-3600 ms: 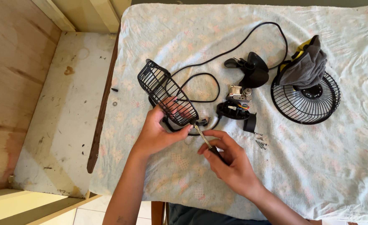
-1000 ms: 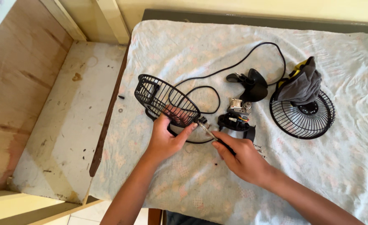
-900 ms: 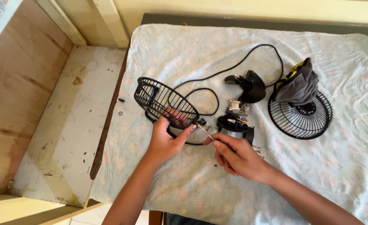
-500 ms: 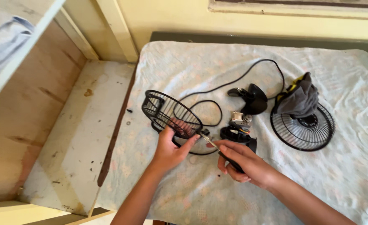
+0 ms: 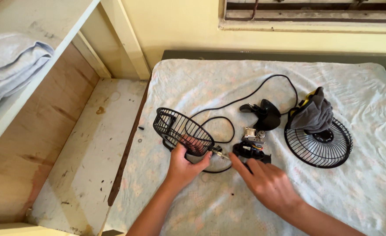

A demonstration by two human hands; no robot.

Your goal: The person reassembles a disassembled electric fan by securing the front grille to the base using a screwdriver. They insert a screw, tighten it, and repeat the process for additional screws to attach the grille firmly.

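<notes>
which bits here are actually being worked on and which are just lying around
In hand:
left hand gripping the black wire grille
right hand on the screwdriver

Lying about:
fan blade
second grille under a grey cloth
small motor
black cord

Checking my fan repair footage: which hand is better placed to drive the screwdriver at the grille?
Probably the right hand: it grips the screwdriver, tip at the black wire grille, which the left hand steadies.
</notes>
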